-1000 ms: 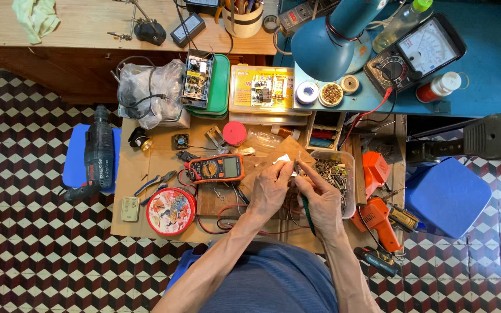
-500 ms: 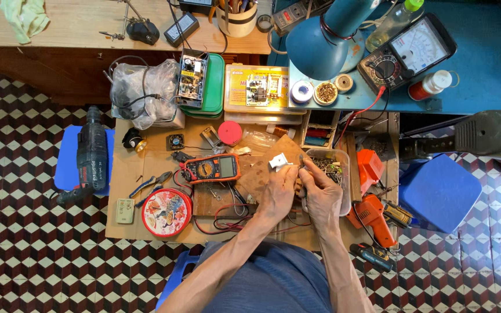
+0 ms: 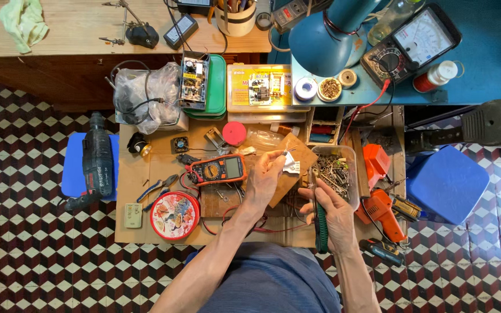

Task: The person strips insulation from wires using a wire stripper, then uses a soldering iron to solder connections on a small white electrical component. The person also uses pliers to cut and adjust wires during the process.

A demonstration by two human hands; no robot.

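White small part, angular, maybe plastic with thin metal leads, pinched at the fingertips of the left hand; it sits above a brown wooden board, tilted like a diamond on the low workbench. Left fingers narrow, closed on the part, thumb side toward the orange digital multimeter. Right hand wrapped around a green-handled tool, likely a screwdriver or iron, handle ribbed, slim metal shaft pointing up toward the part; tip just beside it, contact cannot tell. Right fingers curled tight on the handle.

Just right of the hands: clear plastic tray full of mixed screws and metal bits. Orange glue-gun-shaped tool further right, glossy plastic. Red and black test leads trail from the multimeter across the wood. Round red printed tin lower left, pliers with blue grips beside it, small beige switch near the bench edge. Red round lid above the multimeter. Crumpled clear plastic bag with cables, bare circuit board on a green case. Black cordless drill lying on a blue stool at left; second blue stool at right. Blue desk lamp and analog meter on the blue table top. Floor is checkered tile, red, black, white.
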